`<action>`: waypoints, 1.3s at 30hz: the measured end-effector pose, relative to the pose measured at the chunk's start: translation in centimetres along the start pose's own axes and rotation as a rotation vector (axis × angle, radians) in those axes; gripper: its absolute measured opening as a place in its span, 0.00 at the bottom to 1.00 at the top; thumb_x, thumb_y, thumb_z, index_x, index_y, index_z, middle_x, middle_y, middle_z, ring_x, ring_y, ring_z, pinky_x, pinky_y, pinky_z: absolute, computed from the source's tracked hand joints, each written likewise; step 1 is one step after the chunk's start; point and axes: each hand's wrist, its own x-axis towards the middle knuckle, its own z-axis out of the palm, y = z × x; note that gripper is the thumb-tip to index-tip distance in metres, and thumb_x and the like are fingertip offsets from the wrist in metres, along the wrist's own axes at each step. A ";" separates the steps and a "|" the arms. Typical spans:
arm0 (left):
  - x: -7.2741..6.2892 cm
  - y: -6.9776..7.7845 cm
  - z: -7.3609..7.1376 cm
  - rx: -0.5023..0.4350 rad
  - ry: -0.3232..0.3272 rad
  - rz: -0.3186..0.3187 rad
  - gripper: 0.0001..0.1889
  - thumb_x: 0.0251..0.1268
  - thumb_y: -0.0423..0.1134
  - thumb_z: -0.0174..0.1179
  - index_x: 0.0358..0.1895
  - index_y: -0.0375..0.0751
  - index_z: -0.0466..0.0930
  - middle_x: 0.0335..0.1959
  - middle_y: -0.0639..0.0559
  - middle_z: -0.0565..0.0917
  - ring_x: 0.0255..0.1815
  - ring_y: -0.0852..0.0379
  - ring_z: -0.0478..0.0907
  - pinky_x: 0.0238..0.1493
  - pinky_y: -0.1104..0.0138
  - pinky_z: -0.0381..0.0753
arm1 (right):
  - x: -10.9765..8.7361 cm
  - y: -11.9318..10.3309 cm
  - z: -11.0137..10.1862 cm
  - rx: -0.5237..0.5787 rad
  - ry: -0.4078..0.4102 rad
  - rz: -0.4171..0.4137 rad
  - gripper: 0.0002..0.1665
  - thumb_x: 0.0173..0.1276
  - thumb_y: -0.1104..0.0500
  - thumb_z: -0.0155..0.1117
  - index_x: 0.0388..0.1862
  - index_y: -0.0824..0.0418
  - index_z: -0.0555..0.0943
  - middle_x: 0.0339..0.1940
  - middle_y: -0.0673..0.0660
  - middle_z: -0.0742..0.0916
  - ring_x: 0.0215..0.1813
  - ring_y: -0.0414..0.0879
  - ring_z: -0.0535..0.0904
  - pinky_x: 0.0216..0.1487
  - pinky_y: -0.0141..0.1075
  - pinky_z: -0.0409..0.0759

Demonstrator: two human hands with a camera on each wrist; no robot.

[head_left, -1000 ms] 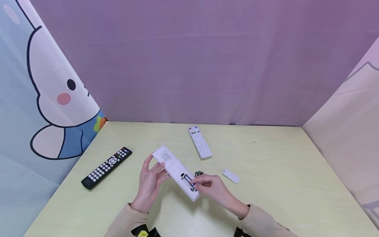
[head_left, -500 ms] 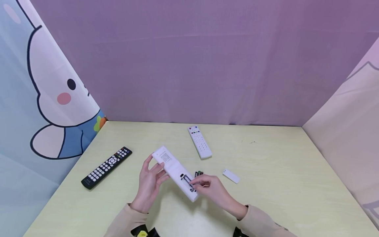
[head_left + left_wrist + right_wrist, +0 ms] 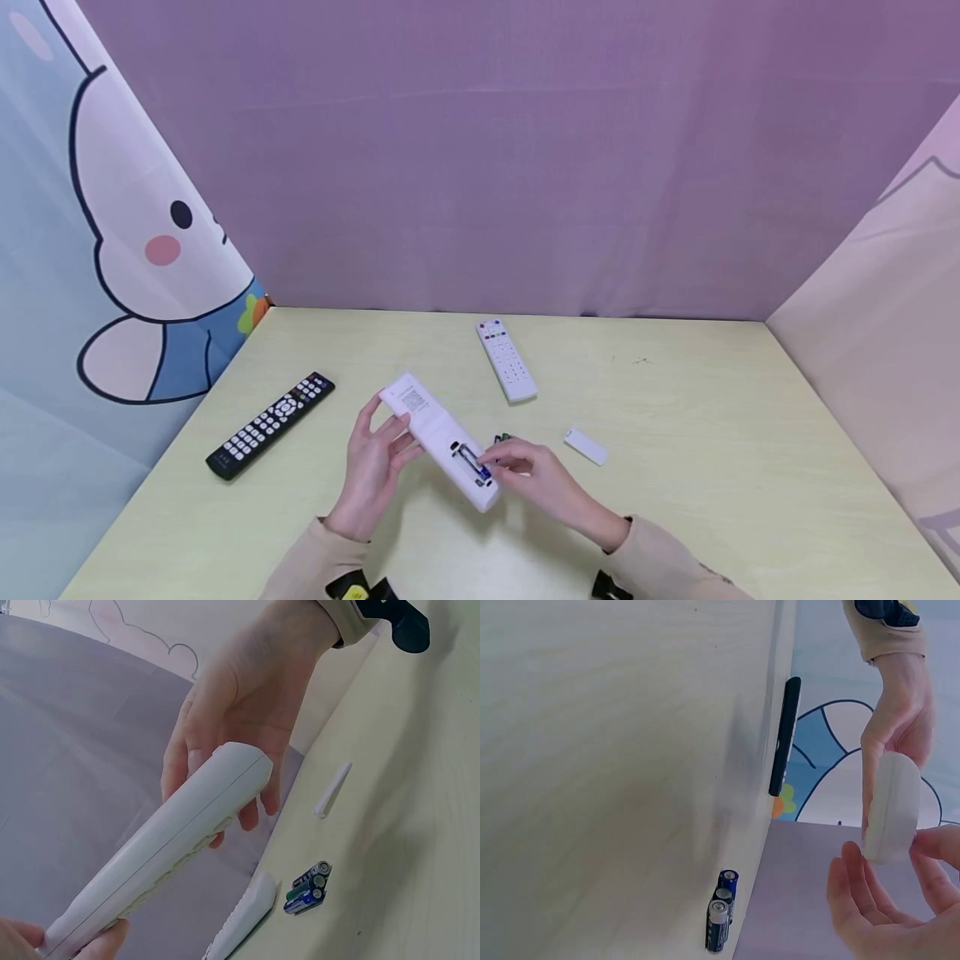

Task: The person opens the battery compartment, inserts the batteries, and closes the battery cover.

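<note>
My left hand holds a white remote control by its far end, raised over the table and tilted with its back facing up. Its battery compartment is uncovered, and a battery with a blue end shows inside. My right hand is at the compartment, index finger and thumb close over its right edge, the other fingers loosely bent beyond the remote in the right wrist view. Three loose batteries lie side by side on the table, mostly hidden behind my right hand in the head view. The white battery cover lies to the right.
A second white remote lies buttons up towards the back of the pale wooden table. To the left is a black remote. A purple cloth hangs behind the table, with printed cloths at both sides.
The white remote in my left hand has shifted slightly left and tilted a little. More of the battery's blue end now shows beside my right fingertips, which have barely moved.
</note>
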 end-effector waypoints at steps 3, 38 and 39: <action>0.0 0.0 -0.2 0.009 -0.004 0.000 0.33 0.63 0.26 0.43 0.69 0.47 0.41 0.53 0.38 0.68 0.37 0.56 0.79 0.42 0.66 0.80 | 0.1 0.0 -0.2 -0.016 -0.006 0.002 0.13 0.60 0.64 0.57 0.44 0.65 0.78 0.45 0.61 0.80 0.43 0.49 0.77 0.44 0.31 0.78; 0.1 0.4 -2.2 0.042 0.029 -0.010 0.35 0.62 0.25 0.42 0.69 0.48 0.39 0.51 0.41 0.69 0.37 0.57 0.80 0.43 0.66 0.79 | 1.8 2.5 -2.3 -0.243 0.022 0.104 0.16 0.55 0.70 0.58 0.44 0.71 0.75 0.43 0.65 0.81 0.39 0.52 0.78 0.38 0.29 0.79; 0.1 0.4 -2.2 0.043 0.031 -0.009 0.35 0.62 0.25 0.42 0.69 0.47 0.39 0.51 0.41 0.69 0.36 0.57 0.80 0.43 0.66 0.79 | 1.9 2.6 -2.3 -0.250 0.026 0.107 0.16 0.55 0.70 0.58 0.44 0.71 0.75 0.43 0.65 0.81 0.39 0.53 0.78 0.37 0.29 0.79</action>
